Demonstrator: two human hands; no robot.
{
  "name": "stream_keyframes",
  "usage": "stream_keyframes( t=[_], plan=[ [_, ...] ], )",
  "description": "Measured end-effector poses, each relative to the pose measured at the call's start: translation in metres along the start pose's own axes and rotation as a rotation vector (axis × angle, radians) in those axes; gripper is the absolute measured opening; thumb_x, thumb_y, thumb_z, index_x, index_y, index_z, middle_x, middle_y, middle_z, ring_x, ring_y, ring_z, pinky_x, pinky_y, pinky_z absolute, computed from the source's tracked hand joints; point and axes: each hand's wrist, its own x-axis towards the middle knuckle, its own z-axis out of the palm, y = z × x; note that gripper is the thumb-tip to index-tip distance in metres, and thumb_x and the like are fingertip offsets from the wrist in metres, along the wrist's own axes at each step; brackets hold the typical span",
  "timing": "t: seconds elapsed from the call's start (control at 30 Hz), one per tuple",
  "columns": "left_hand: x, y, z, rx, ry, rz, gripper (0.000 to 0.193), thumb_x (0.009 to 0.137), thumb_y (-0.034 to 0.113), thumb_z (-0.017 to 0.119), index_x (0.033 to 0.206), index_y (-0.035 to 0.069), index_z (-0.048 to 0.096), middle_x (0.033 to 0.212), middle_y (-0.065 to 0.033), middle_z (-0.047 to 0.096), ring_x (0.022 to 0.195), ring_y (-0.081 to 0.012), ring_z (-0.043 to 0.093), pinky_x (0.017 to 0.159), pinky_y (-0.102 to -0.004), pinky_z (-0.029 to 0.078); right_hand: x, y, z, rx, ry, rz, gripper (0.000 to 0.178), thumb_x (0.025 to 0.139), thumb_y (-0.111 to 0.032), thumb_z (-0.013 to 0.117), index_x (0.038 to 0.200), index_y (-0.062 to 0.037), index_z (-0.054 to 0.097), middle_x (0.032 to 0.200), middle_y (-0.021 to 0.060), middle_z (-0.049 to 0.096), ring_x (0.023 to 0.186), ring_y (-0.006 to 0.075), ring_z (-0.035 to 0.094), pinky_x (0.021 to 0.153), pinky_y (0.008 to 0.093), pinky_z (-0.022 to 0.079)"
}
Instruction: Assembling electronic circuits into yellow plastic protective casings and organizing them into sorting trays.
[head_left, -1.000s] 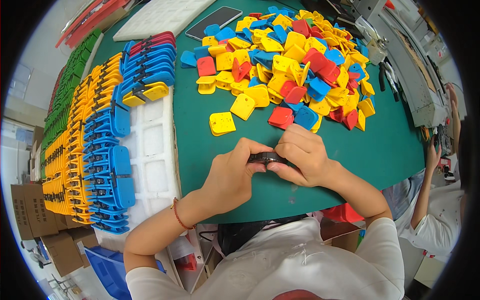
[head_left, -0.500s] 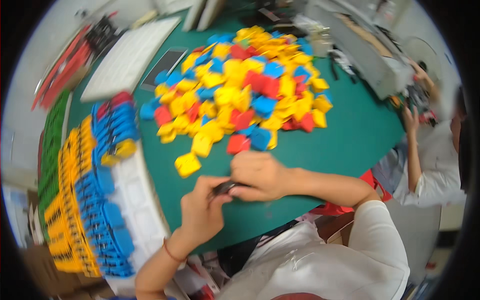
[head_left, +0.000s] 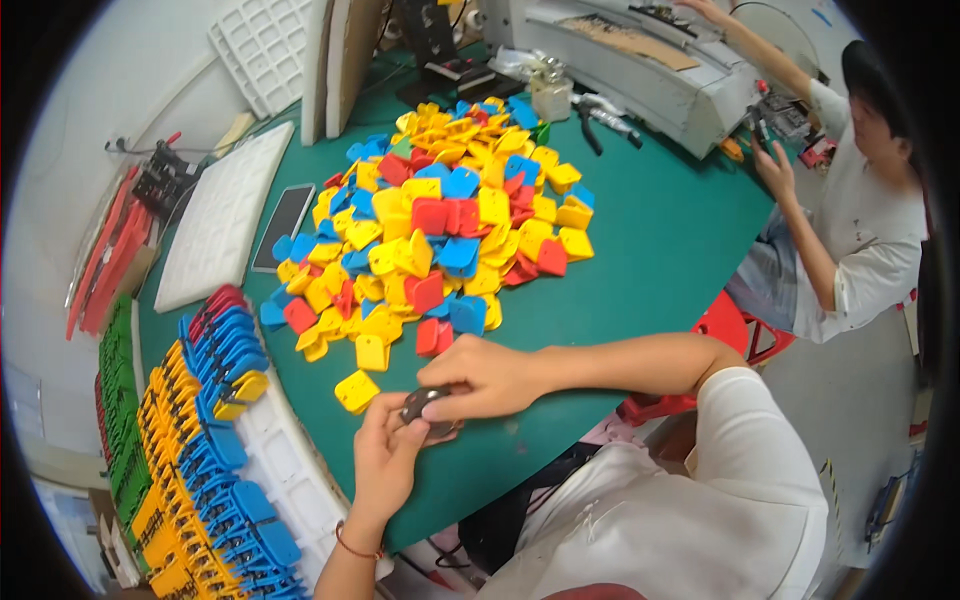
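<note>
Close to the table's front edge, my left hand (head_left: 385,455) and my right hand (head_left: 490,378) meet around a small dark, shiny, rounded piece (head_left: 416,402). The fingers of both hands close on it and cover much of it, so its kind cannot be made out. Just beyond my hands lies a single yellow plastic tag (head_left: 356,392), flat with rounded corners. A heap of similar yellow, red and blue tags (head_left: 410,255) spreads over the green table (head_left: 640,250). Small holes show in several of them.
At the left, a white gridded tray (head_left: 285,450) carries rows of blue and yellow pieces (head_left: 215,480) with dark parts. Behind are a phone (head_left: 284,228) and a white panel (head_left: 225,215). Pliers (head_left: 592,130) lie near a grey machine (head_left: 650,75). Another person (head_left: 870,215) sits at right.
The view has shifted and grown sharper. My hands stay together on the dark piece, which now shows more of its rounded face. The other person's far arm is now raised, reaching toward the machine.
</note>
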Motion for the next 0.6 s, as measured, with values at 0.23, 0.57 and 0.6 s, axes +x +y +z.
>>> stream_keyframes(
  t=[0.23,0.57,0.6],
  plan=[
    [0.009,0.018,-0.016,-0.219,-0.157,-0.375,0.037,0.097,0.036,0.046,0.1,-0.001,0.053,0.065,-0.0122,0.061,0.05,-0.0193,0.061,0.041,-0.0252,0.046,0.009,-0.012,-0.004,0.876,-0.1,0.814,0.034,0.093,-0.03,0.056,0.067,-0.0082,0.055,0.057,-0.0031,0.045,0.047,0.0038,0.037,0.042,0.0211,0.024],
    [0.008,0.016,-0.02,-0.344,-0.084,-0.454,0.043,0.096,0.039,0.047,0.077,0.001,0.052,0.051,-0.0083,0.055,0.033,-0.0158,0.05,0.027,-0.0241,0.034,0.01,-0.005,0.003,1.397,-0.237,0.832,0.045,0.095,-0.035,0.049,0.059,-0.0087,0.043,0.045,-0.0025,0.035,0.034,0.006,0.025,0.036,0.0238,0.018],
    [0.008,0.017,-0.019,-0.357,-0.076,-0.447,0.043,0.096,0.038,0.047,0.077,0.0,0.053,0.05,-0.0079,0.054,0.032,-0.0154,0.049,0.026,-0.0243,0.034,0.009,-0.006,0.005,1.397,-0.242,0.837,0.045,0.095,-0.035,0.049,0.059,-0.0087,0.043,0.045,-0.0025,0.035,0.034,0.006,0.025,0.036,0.0238,0.018]
  ],
)
